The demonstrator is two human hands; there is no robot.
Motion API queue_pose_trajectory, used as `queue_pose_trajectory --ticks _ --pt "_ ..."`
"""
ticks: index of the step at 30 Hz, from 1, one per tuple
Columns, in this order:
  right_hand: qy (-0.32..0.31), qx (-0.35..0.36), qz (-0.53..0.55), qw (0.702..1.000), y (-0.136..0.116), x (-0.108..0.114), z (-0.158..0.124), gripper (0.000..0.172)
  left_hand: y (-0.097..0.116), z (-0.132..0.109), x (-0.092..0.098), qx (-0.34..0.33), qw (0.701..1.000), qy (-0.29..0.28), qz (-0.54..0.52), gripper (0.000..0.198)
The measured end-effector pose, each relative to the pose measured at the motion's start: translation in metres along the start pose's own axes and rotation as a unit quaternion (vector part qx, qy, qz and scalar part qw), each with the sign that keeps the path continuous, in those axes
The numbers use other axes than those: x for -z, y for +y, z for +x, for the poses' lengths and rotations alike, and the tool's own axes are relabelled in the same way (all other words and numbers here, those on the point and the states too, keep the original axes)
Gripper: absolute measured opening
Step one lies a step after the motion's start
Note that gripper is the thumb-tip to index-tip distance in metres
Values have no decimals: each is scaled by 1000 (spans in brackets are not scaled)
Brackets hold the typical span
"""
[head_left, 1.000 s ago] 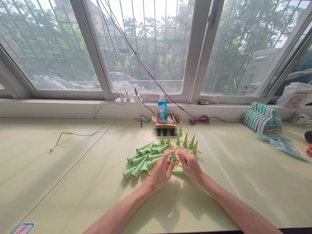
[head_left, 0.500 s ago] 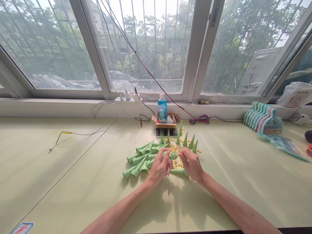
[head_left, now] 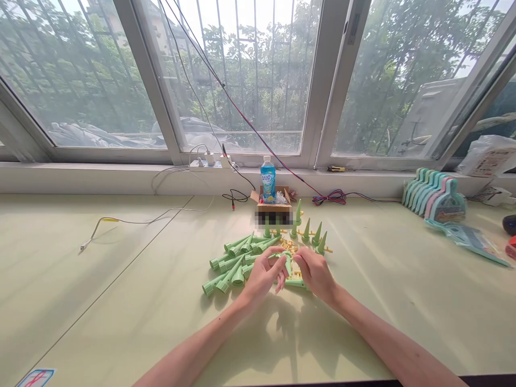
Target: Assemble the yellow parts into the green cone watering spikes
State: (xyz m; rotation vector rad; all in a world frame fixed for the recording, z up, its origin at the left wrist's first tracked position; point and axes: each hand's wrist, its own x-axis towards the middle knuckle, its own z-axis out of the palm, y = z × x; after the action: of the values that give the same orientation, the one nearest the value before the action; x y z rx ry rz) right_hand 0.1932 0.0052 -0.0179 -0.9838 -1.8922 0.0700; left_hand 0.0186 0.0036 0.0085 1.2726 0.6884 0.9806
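My left hand (head_left: 264, 275) and my right hand (head_left: 315, 273) meet over the table, both pinched on one green plastic cone spike (head_left: 287, 264) held between them. To the left lies a pile of green cone spikes (head_left: 236, 262) on their sides. Several more green spikes (head_left: 309, 231) stand upright just beyond my hands. Small yellow plastic pieces (head_left: 291, 246) are scattered between the pile and the upright ones. Another green spike (head_left: 296, 283) lies flat under my right hand.
A small cardboard box (head_left: 274, 207) and a blue-labelled drink bottle (head_left: 268, 180) stand behind the spikes. Cables (head_left: 161, 215) trail from a power strip (head_left: 209, 163) on the sill. A row of pastel plastic items (head_left: 435, 194) and plastic bags (head_left: 470, 239) sit far right.
The spike between my hands has turned from lying with its end toward me to pointing down. Both hands shifted slightly away from me and kept their grip.
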Motion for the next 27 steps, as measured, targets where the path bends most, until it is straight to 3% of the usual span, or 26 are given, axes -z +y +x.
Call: queue_pose_trajectory --ticks 11,19,22,27 --pt "-22 -39 24 999 2 -1 -1 38 -8 -3 -3 -71 993 30 88 33" --pt "-27 -54 32 998 -3 -2 0 38 -14 -5 2 -182 937 65 291 20" --pt "-26 -52 39 998 -5 -1 1 39 -15 -6 2 -197 930 60 304 19" --pt "-5 -48 48 998 -9 1 4 39 -13 -7 -2 -173 949 59 258 33"
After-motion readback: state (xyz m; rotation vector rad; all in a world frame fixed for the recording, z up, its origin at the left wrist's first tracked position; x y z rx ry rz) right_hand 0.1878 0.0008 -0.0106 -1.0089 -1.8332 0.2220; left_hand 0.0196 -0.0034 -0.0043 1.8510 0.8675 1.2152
